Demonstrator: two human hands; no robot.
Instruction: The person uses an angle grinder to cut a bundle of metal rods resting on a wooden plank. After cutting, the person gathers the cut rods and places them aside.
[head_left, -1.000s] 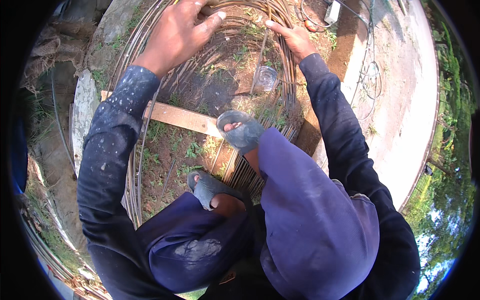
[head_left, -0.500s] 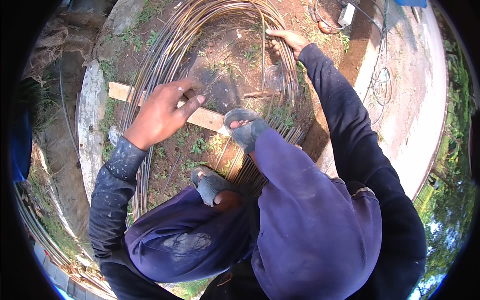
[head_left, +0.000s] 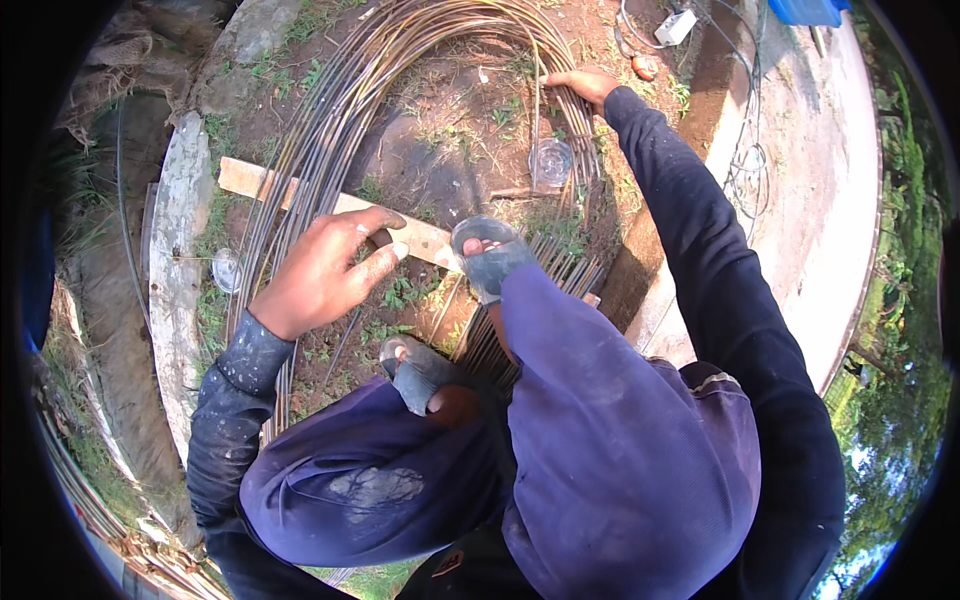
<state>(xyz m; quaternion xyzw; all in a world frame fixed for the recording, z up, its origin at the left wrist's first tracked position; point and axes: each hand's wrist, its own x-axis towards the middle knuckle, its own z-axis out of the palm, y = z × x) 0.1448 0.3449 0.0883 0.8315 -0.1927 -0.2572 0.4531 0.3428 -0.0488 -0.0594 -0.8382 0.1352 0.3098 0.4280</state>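
A thick bundle of thin steel rods (head_left: 335, 110), rust-brown and grey, arches over the ground in a big U-shaped bend. On the bundle's right side, my right hand (head_left: 585, 86) grips the rods, its thumb lying across them. My left hand (head_left: 325, 268) is over the left side of the bundle, beside a wooden board (head_left: 425, 240). Its thumb and forefinger are apart with nothing visible between them; the other fingers are partly hidden. One rod (head_left: 536, 120) hangs away from the bundle near my right hand.
My sandalled feet (head_left: 492, 262) stand inside the bend, beside more straight rods (head_left: 572, 268). A clear round plastic piece (head_left: 551, 162) lies near the right rods. Concrete edging (head_left: 178, 280) borders the left. At the right, a cable (head_left: 752, 170) lies on a pale concrete strip.
My left hand has moved slightly down, nearer the board. My right hand keeps its grip on the rods. The whole view has shifted a little.
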